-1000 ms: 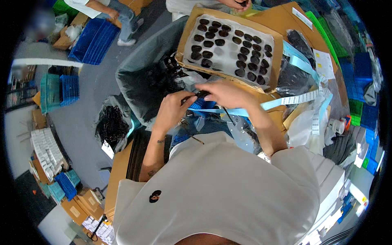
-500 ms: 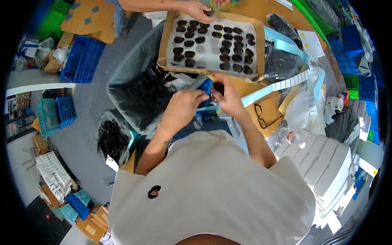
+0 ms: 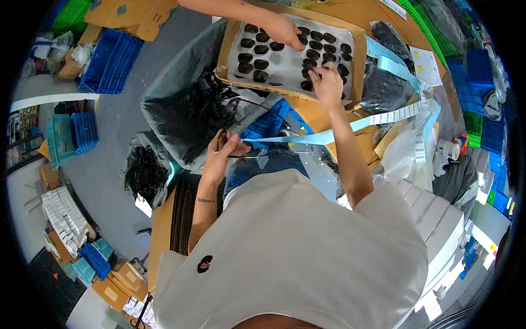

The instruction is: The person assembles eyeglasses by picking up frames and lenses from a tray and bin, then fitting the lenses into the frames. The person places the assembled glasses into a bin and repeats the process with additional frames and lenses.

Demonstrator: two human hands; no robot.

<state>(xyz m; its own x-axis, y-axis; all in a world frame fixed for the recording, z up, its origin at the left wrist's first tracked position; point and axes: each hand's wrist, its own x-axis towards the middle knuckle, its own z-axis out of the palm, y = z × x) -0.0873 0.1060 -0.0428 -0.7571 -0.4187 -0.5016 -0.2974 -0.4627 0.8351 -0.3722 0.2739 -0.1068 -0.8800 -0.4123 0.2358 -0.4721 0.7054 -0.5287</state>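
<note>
My left hand (image 3: 223, 147) is closed around a thin black glasses frame (image 3: 253, 156), whose far part is hard to make out. A light blue label strip (image 3: 307, 138) runs up to the same hand. My right hand (image 3: 327, 85) reaches over a shallow cardboard box (image 3: 359, 66) lined with white sheet, its fingertips pinched at one of the dark oval lenses (image 3: 307, 85) lying there in rows. Part of the lens at my fingertips is hidden. Another person's hand (image 3: 282, 32) reaches into the box from the far side, touching the lenses.
A grey bag (image 3: 175, 109) of black frames stands left of the box, with a smaller bag (image 3: 147, 172) beyond. A blue basket (image 3: 268, 122) sits before me. White boxes (image 3: 433, 219) are stacked at right; dark plastic-wrapped packs (image 3: 381, 88) lie beside the box.
My hands have parted: the right moved forward into the box of lenses, the left drew back leftward with the black frame. The other person's hand has moved down over the lenses.
</note>
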